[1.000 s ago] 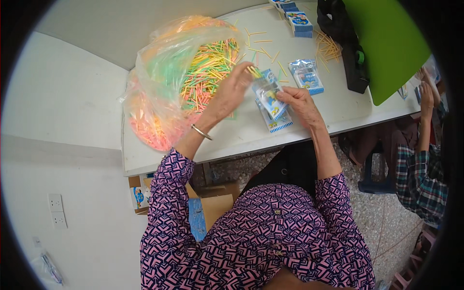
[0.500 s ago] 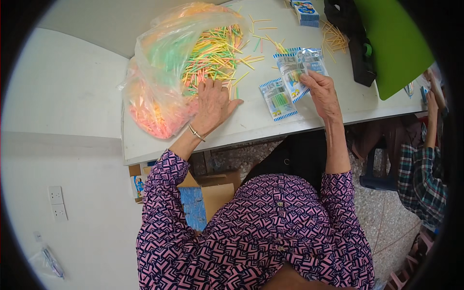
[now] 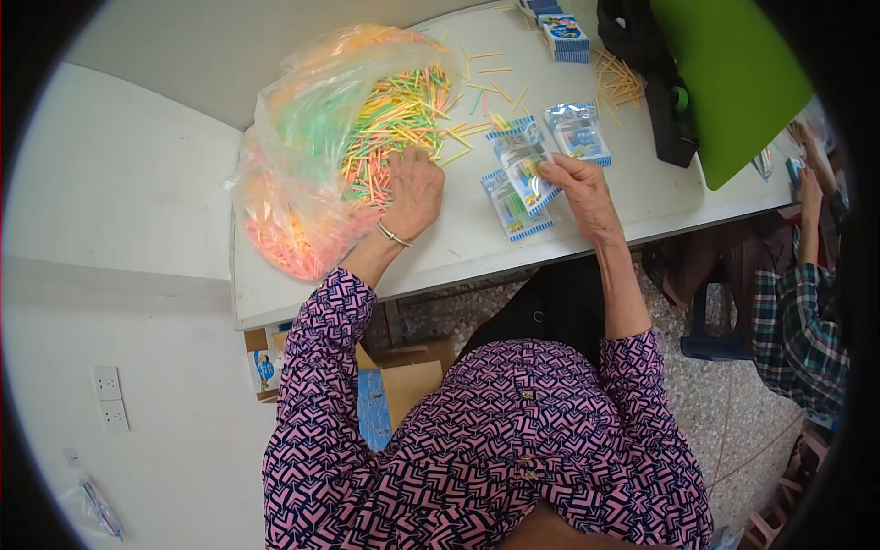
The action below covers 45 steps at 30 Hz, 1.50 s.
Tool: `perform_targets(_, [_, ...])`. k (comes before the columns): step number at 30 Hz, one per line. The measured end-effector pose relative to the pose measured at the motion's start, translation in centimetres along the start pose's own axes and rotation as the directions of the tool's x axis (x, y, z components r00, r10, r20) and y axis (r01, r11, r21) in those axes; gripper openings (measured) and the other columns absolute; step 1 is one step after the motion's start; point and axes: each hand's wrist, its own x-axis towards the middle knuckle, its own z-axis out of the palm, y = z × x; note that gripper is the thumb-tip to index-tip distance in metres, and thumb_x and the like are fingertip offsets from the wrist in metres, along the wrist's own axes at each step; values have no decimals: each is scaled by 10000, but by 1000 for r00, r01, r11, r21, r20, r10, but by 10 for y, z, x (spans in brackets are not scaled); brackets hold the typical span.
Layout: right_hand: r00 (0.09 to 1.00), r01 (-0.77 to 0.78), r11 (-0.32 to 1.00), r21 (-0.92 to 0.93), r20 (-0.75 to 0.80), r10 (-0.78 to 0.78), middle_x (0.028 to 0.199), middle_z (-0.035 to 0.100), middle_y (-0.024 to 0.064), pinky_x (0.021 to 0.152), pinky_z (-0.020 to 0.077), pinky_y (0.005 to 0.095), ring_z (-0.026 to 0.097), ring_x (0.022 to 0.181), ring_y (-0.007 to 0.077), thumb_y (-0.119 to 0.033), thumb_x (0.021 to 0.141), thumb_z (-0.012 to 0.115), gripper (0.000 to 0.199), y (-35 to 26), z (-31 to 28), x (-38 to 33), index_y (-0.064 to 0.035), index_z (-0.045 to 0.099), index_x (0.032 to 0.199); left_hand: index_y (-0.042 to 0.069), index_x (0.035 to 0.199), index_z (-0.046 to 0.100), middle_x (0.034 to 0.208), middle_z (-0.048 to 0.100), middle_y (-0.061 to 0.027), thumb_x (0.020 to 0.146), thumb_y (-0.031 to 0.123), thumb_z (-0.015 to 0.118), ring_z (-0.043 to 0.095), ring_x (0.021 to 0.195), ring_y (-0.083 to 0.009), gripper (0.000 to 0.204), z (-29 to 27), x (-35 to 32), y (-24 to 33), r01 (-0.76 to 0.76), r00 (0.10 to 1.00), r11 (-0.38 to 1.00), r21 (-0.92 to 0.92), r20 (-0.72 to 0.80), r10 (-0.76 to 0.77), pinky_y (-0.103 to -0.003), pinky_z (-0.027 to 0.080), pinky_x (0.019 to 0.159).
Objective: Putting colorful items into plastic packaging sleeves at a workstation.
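My left hand [image 3: 414, 194], wearing a bracelet, rests at the near edge of a heap of thin pastel sticks [image 3: 399, 115]. Its fingers are bent and drawn together among the sticks, with the fingertips hidden. The heap spills from a large clear plastic bag [image 3: 307, 128]. My right hand [image 3: 579, 194] pinches a small clear packet [image 3: 522, 151] with blue-and-white striped ends; yellowish sticks show in and at the top of it. Partly beneath it lies a similar packet [image 3: 502, 197] with green sticks inside. Another packet [image 3: 577, 133] lies flat just beyond my right hand.
Loose yellow sticks [image 3: 620, 78] lie by a black object [image 3: 667, 110] and a green panel [image 3: 733, 82] at the right. Stacked blue-and-white packs [image 3: 564, 37] stand at the back. Another person's checked sleeve [image 3: 793, 321] shows far right. An opened carton [image 3: 412, 385] sits below the table.
My right hand has moved left with one packet, leaving another on the table beyond it. My left hand's fingers and thumb have drawn together at the heap. The view has shifted slightly.
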Motion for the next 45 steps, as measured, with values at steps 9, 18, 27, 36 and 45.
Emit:
perform_targets(9, [999, -48, 998, -40, -3, 48, 848, 640, -13, 723, 406, 174, 533, 787, 34, -159, 862, 617, 245, 9, 2, 2, 26, 654, 1019, 2, 710, 609, 709, 605, -77, 777, 116, 575, 535, 632, -185, 136, -46, 21, -32, 403, 915, 662, -632, 263, -305, -278, 406, 605])
perform_targets(18, [994, -68, 992, -109, 76, 76, 829, 620, -20, 692, 396, 174, 517, 766, 32, -149, 868, 607, 230, 17, 16, 4, 27, 656, 1007, 6, 845, 658, 741, 577, 30, 855, 149, 593, 441, 668, -36, 158, -93, 52, 8, 90, 897, -169, -981, 154, -413, -207, 354, 602])
perform_targets(27, [996, -67, 997, -27, 53, 69, 822, 600, -32, 672, 386, 173, 496, 753, 25, -142, 872, 604, 241, 17, 23, -4, 32, 645, 1033, 0, 820, 655, 744, 579, 31, 845, 148, 624, 456, 676, -26, 153, -80, 40, 40, 128, 871, -246, -961, 227, -435, -194, 369, 610])
perform_targets(36, [994, -93, 994, 58, 68, 89, 856, 637, -11, 687, 420, 173, 528, 775, 22, -159, 876, 598, 268, 17, 26, -6, 25, 632, 1069, -1, 1182, 506, 1075, 603, -94, 937, 174, 476, 553, 931, -123, 302, -87, 30, 38, 153, 935, -55, -987, 163, -315, -296, 420, 885])
perform_targets(45, [990, -105, 980, 172, 116, 86, 904, 638, 0, 734, 433, 188, 545, 794, 33, -114, 867, 597, 206, 8, 30, -9, 16, 623, 1025, 8, 1175, 498, 1043, 600, -144, 893, 186, 523, 595, 934, -269, 334, -83, 39, 26, -164, 981, 507, -846, -195, -8, -318, 466, 790])
